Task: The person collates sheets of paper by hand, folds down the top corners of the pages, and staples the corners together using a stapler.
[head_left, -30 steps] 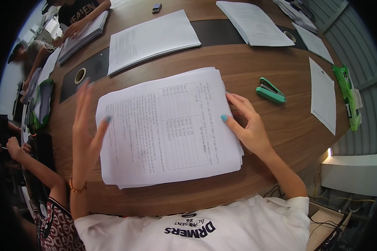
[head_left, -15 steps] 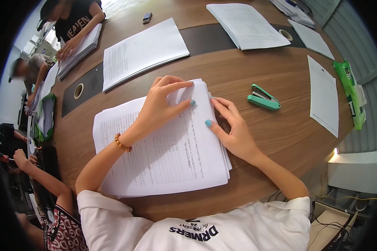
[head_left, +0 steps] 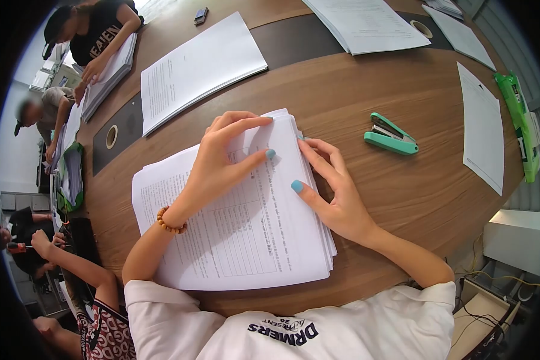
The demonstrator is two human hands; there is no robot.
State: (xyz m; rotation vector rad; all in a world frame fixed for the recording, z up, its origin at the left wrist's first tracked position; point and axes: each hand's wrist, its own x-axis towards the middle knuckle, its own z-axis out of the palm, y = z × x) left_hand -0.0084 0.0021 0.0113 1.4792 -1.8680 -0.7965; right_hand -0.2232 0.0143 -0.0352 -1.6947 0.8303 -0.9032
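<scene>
A thick stack of printed paper [head_left: 234,252] lies on the wooden table [head_left: 396,198], its sheets slightly uneven at the right edge. Across its upper part reaches my left hand [head_left: 225,147], a beaded bracelet on the wrist, fingers and thumb apart near the top right corner. Beside the right edge is my right hand [head_left: 333,186], thumb over the top sheet and the other fingers against the side, spread apart. To the right of the stack rests a green stapler [head_left: 392,134], touched by neither hand.
Further paper piles lie ahead [head_left: 201,69] and at the top [head_left: 372,27]. On the right are a single sheet [head_left: 483,129] and a green packet [head_left: 518,120]. Two people handle papers at the upper left; another person's arm [head_left: 81,267] is close on my left.
My left hand has crossed from the stack's left edge to its upper right part. My right hand has stayed by the right edge. The camera view has shifted somewhat.
</scene>
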